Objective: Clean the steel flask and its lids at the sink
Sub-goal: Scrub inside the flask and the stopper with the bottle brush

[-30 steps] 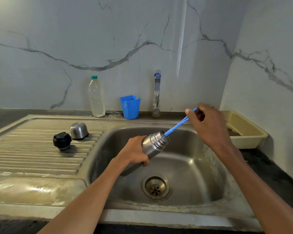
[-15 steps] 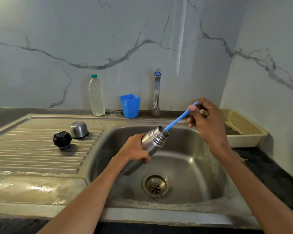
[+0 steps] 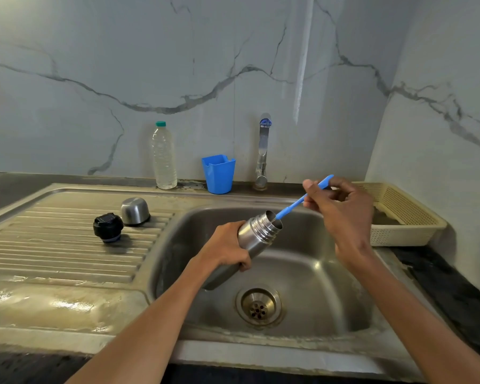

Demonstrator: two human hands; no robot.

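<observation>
Moved: right hand (image 3: 341,214) drew brush (image 3: 302,198) outward
Grips: left hand (image 3: 225,249) wraps flask (image 3: 257,236), frame centre over sink (image 3: 330,286); right pinches brush
Advice: sweep bristles around inner wall

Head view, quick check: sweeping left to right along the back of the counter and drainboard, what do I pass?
Black lid → steel cap → plastic water bottle → blue cup → tap → cream basket.
</observation>
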